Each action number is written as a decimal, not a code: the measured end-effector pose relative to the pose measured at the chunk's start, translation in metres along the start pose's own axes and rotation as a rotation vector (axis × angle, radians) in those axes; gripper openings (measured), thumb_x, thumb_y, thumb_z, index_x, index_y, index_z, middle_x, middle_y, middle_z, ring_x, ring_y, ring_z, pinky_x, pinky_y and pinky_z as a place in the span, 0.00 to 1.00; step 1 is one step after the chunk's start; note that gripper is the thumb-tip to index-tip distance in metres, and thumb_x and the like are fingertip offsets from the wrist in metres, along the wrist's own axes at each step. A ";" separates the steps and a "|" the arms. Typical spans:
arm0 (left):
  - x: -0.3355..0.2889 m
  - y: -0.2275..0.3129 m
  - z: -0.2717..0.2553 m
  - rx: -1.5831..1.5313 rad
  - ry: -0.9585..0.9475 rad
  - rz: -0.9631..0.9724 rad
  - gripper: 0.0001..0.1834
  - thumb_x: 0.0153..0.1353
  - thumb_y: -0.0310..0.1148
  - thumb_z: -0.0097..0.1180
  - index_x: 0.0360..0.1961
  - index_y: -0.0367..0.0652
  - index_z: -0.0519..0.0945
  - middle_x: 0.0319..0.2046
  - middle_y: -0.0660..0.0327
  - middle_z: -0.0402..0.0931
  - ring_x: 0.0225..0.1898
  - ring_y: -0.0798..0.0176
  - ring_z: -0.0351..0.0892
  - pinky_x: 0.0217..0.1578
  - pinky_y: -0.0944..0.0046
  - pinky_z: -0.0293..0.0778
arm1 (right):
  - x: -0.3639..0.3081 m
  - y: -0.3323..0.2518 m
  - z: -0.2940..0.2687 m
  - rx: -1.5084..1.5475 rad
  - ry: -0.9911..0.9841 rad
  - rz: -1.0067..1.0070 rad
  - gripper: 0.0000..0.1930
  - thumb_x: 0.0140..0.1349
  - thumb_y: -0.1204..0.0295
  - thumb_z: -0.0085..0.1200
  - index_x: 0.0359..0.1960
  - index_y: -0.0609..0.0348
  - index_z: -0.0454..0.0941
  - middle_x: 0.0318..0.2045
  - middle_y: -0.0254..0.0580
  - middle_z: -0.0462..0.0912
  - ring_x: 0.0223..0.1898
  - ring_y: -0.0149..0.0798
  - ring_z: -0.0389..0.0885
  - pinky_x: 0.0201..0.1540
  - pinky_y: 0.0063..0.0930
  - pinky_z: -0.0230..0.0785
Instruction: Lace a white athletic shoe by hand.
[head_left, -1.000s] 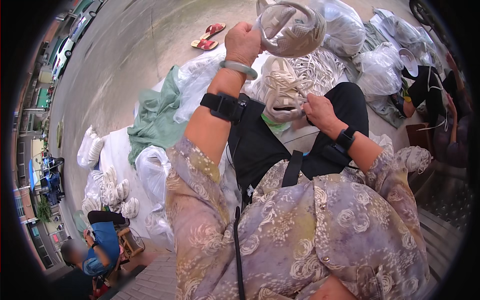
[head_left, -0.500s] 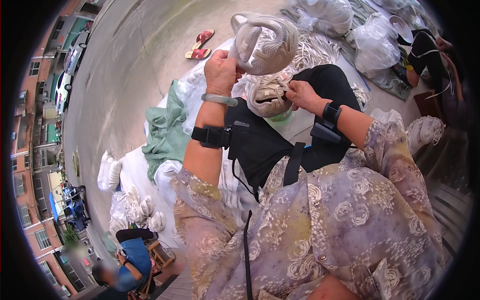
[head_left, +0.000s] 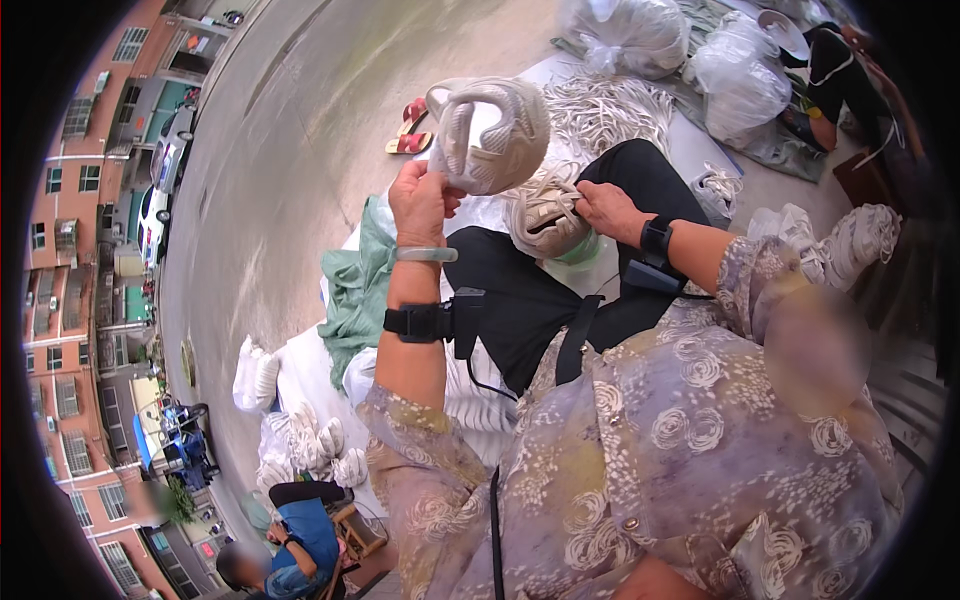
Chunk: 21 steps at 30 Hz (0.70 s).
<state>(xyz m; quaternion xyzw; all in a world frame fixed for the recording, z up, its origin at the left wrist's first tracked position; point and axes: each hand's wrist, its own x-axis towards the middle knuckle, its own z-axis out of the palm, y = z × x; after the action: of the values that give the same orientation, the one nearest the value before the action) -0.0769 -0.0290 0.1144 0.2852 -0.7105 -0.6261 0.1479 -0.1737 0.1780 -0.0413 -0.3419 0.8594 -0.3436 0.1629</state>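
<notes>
Up in front of me, my left hand (head_left: 422, 200) grips a pale sneaker (head_left: 512, 135) by its edge, its thumb and fingers closed on it. A second beige-white sneaker (head_left: 540, 228) sits lower, between my black-trousered knees, with its dark opening toward me. At its laced front, the fingers of my right hand (head_left: 612, 212) are pinched together on the shoelace (head_left: 568, 186). Some of the lower shoe is hidden behind the raised one. Beneath it shows part of a light green object (head_left: 578, 250) whose kind I cannot make out.
Beyond my knees lies a heap of white laces (head_left: 610, 115). Stuffed clear plastic bags (head_left: 740, 85) stand far right. Red sandals (head_left: 410, 140) and green cloth (head_left: 355, 290) lie left. White shoes (head_left: 862, 240) rest at my right. Another person (head_left: 300, 540) sits lower left.
The view has turned, so the surroundings appear shifted. The raised sneaker and my left hand are lower and further left in the picture. Both hands keep their holds.
</notes>
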 end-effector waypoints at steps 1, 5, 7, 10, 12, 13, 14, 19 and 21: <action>-0.001 -0.001 0.001 -0.004 -0.006 0.018 0.06 0.47 0.24 0.44 0.28 0.38 0.71 0.17 0.56 0.75 0.12 0.72 0.68 0.13 0.75 0.62 | 0.000 0.005 -0.002 0.042 -0.015 0.029 0.13 0.54 0.66 0.42 0.31 0.65 0.69 0.25 0.59 0.76 0.34 0.58 0.75 0.39 0.47 0.66; -0.006 -0.003 0.006 -0.096 0.002 -0.013 0.07 0.46 0.23 0.43 0.28 0.37 0.71 0.17 0.55 0.75 0.12 0.72 0.67 0.12 0.75 0.62 | 0.002 0.021 -0.017 -0.056 0.076 0.002 0.11 0.54 0.67 0.42 0.30 0.62 0.71 0.24 0.57 0.76 0.32 0.57 0.75 0.38 0.46 0.66; -0.008 -0.003 0.008 -0.112 -0.013 -0.016 0.07 0.46 0.23 0.43 0.29 0.37 0.71 0.17 0.54 0.75 0.12 0.72 0.67 0.12 0.75 0.62 | -0.002 0.025 -0.023 -0.037 -0.003 -0.103 0.10 0.55 0.66 0.42 0.30 0.60 0.71 0.24 0.55 0.76 0.31 0.56 0.75 0.36 0.46 0.66; -0.012 -0.004 0.009 -0.116 -0.031 -0.037 0.08 0.47 0.23 0.43 0.30 0.36 0.71 0.18 0.54 0.76 0.12 0.72 0.67 0.12 0.76 0.62 | -0.009 0.027 -0.023 -0.041 -0.069 -0.155 0.10 0.56 0.65 0.43 0.28 0.60 0.71 0.23 0.54 0.76 0.30 0.55 0.75 0.35 0.46 0.66; -0.017 -0.005 0.010 -0.105 -0.016 -0.030 0.08 0.47 0.23 0.43 0.30 0.35 0.71 0.18 0.54 0.75 0.12 0.73 0.67 0.12 0.76 0.62 | -0.012 0.025 -0.020 -0.044 -0.075 -0.165 0.11 0.56 0.65 0.43 0.28 0.60 0.70 0.23 0.54 0.76 0.30 0.55 0.75 0.35 0.46 0.65; -0.020 -0.005 0.009 -0.098 -0.010 -0.030 0.08 0.47 0.23 0.43 0.30 0.35 0.71 0.18 0.54 0.75 0.12 0.73 0.67 0.12 0.76 0.62 | -0.011 0.024 -0.019 0.008 -0.066 -0.171 0.11 0.56 0.65 0.43 0.28 0.60 0.70 0.23 0.53 0.76 0.30 0.55 0.75 0.34 0.46 0.65; -0.024 -0.005 0.008 -0.089 0.008 -0.032 0.08 0.46 0.24 0.44 0.30 0.36 0.71 0.17 0.55 0.75 0.12 0.73 0.67 0.12 0.76 0.61 | -0.009 0.022 -0.018 0.054 -0.068 -0.150 0.11 0.56 0.65 0.42 0.28 0.61 0.70 0.22 0.53 0.76 0.29 0.55 0.75 0.34 0.45 0.66; -0.036 0.003 -0.001 -0.087 0.036 -0.003 0.08 0.46 0.24 0.45 0.30 0.36 0.72 0.17 0.58 0.75 0.12 0.73 0.67 0.13 0.76 0.61 | 0.010 0.000 -0.007 -0.025 -0.001 -0.256 0.11 0.57 0.66 0.43 0.28 0.61 0.73 0.22 0.55 0.76 0.28 0.54 0.76 0.33 0.44 0.67; -0.040 0.007 -0.003 -0.082 0.050 0.012 0.08 0.47 0.24 0.45 0.31 0.36 0.72 0.17 0.57 0.75 0.13 0.73 0.67 0.14 0.76 0.61 | 0.018 -0.009 -0.004 -0.123 -0.001 -0.293 0.11 0.56 0.66 0.43 0.30 0.60 0.75 0.27 0.58 0.76 0.29 0.52 0.78 0.34 0.42 0.69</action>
<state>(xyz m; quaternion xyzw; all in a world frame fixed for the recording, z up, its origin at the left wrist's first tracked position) -0.0453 -0.0074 0.1273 0.2900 -0.6822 -0.6464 0.1808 -0.1843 0.1625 -0.0326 -0.4730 0.8196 -0.3105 0.0902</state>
